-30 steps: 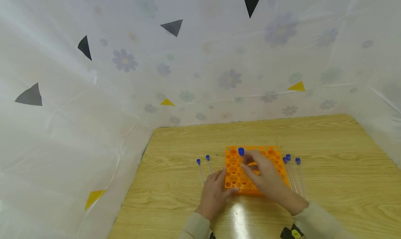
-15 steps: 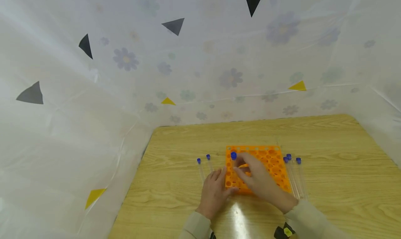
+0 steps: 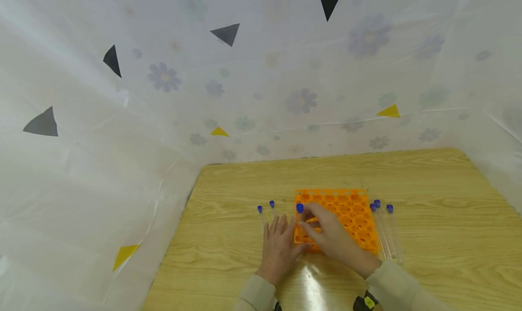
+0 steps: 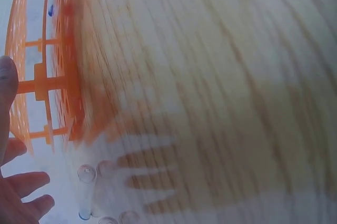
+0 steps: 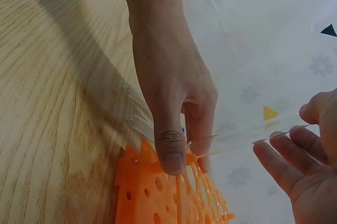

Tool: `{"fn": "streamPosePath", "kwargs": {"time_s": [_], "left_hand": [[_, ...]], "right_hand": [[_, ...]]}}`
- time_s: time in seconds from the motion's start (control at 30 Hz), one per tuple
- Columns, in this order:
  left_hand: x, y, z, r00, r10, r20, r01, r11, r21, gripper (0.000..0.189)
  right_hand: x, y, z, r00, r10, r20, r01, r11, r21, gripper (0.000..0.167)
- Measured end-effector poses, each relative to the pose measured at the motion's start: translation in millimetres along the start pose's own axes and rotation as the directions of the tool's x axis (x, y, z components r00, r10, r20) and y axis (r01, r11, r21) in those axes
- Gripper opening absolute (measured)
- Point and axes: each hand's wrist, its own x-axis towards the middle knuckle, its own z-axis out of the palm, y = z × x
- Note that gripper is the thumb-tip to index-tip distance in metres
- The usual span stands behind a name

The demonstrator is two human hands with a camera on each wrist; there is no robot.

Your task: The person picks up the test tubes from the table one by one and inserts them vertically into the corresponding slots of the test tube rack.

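My right hand point(image 3: 326, 232) pinches a clear test tube with a blue cap point(image 3: 300, 208), held upright over the left edge of the orange test tube rack point(image 3: 330, 191). In the right wrist view the clear tube point(image 5: 247, 133) runs from the right hand point(image 5: 321, 166) down toward the rack point(image 5: 147, 197); whether its lower end sits in a hole cannot be told. My left hand point(image 3: 279, 245) braces the rack's front left corner. Its thumb lies against the front, the index finger touches the side, and the other fingers spread straight over the table.
Two blue-capped tubes point(image 3: 259, 209) lie left of the rack, partly behind the left hand. Three more tubes point(image 3: 390, 208) lie along its right side. The wooden table point(image 3: 228, 256) is bordered at the back and left by a pale flowered sheet point(image 3: 261, 75).
The right hand has carried the tube left and toward me, from over the rack's upper part to its left edge. The left hand's fingers have spread out; the rack has stayed put.
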Motion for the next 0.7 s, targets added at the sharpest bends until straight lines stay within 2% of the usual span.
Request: {"fn": "streamPosePath", "kwargs": {"time_s": [0.1, 0.17, 0.33, 0.53, 0.7], "left_hand": [[-0.1, -1.1, 2.1, 0.999, 0.021, -0.040, -0.022, 1.000, -0.009, 0.083], [0.3, -1.8, 3.6, 0.995, 0.053, -0.088, -0.055, 0.998, -0.023, 0.085], [1.0, -3.5, 7.6, 0.970, 0.133, -0.202, -0.147, 0.988, -0.052, 0.088], [0.4, -4.6, 9.3, 0.948, 0.171, -0.270, -0.184, 0.983, -0.022, 0.076], [0.9, -5.3, 9.3, 0.936, 0.176, -0.306, -0.195, 0.980, -0.030, 0.063]], "right_hand": [[-0.1, 1.1, 2.3, 1.000, -0.010, 0.000, 0.010, 1.000, -0.003, 0.021], [-0.4, 2.3, 3.9, 1.000, -0.014, 0.002, 0.014, 1.000, -0.002, 0.022], [-0.8, 5.0, 7.5, 1.000, -0.008, 0.010, 0.008, 1.000, -0.004, 0.022], [-1.3, 7.1, 11.1, 0.999, -0.013, 0.032, 0.014, 1.000, -0.020, 0.023], [-2.1, 8.6, 14.2, 0.999, -0.011, 0.051, 0.012, 1.000, -0.016, 0.024]]}}
